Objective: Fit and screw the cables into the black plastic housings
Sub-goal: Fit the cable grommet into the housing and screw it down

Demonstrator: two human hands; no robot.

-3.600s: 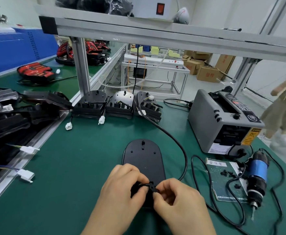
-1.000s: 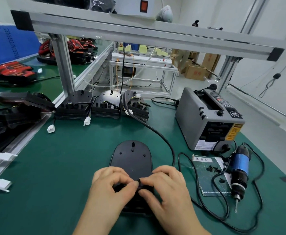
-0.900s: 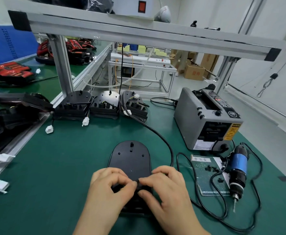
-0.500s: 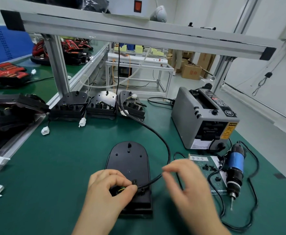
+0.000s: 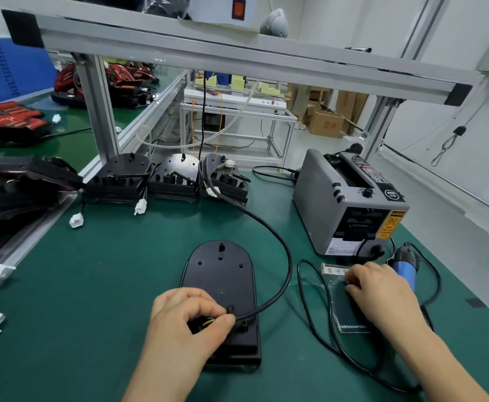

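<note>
A black plastic housing lies flat on the green bench in front of me. My left hand rests on its near end, thumb and fingers pinching the black cable where it enters a small clamp; thin coloured wires show under my fingers. The cable arcs away to the right and back toward the far housings. My right hand lies over a clear screw bag to the right, fingertips down on it. Whether it holds a screw is hidden.
A blue electric screwdriver lies just right of my right hand, its cord looping across the mat. A grey tape dispenser stands behind it. Three finished housings line the back, with more black parts at the left edge.
My right hand has left the cable clamp and moved right onto the screw bag. My left hand stays on the housing, holding the cable.
</note>
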